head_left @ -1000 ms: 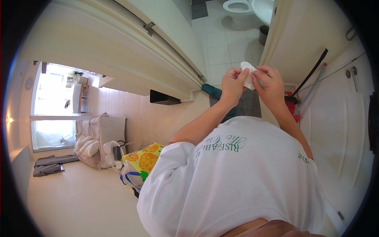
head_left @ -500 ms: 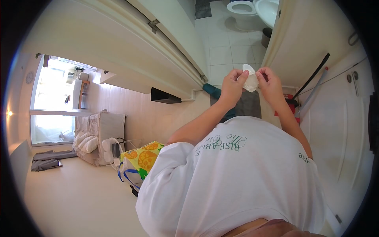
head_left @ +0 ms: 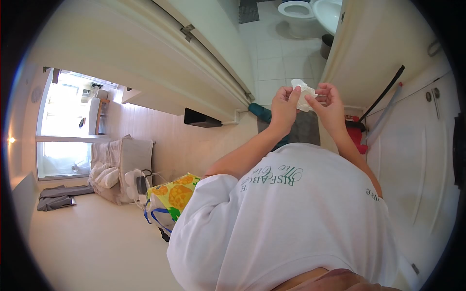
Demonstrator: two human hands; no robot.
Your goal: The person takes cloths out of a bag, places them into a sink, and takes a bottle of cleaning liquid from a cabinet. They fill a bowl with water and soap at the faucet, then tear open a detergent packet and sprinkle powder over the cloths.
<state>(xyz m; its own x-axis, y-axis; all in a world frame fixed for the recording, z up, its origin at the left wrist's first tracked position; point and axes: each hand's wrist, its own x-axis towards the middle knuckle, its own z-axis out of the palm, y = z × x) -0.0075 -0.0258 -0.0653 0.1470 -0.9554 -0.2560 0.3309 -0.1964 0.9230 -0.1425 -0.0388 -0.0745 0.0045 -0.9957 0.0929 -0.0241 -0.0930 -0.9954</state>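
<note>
A small, crumpled white sheet (head_left: 304, 97), thin like tissue or soft plastic, is held in front of my chest. My left hand (head_left: 284, 110) pinches its left side between thumb and fingers. On the other side, my right hand (head_left: 332, 107) has its thumb pressed on the sheet's lower right edge, with the fingers curled behind. The exact material is too small to make out.
Beyond the doorway are a toilet (head_left: 297, 9), a washbasin (head_left: 330, 13) and a dark bin (head_left: 326, 46). A grey mat (head_left: 310, 127) lies below my hands. A red dustpan (head_left: 356, 137) stands right, near white doors (head_left: 412, 160). A fruit-patterned bag (head_left: 177, 195) is at left.
My right hand has shifted its grip: its thumb now reaches across the sheet and its fingers are less tightly closed. The sheet has tilted and moved slightly left.
</note>
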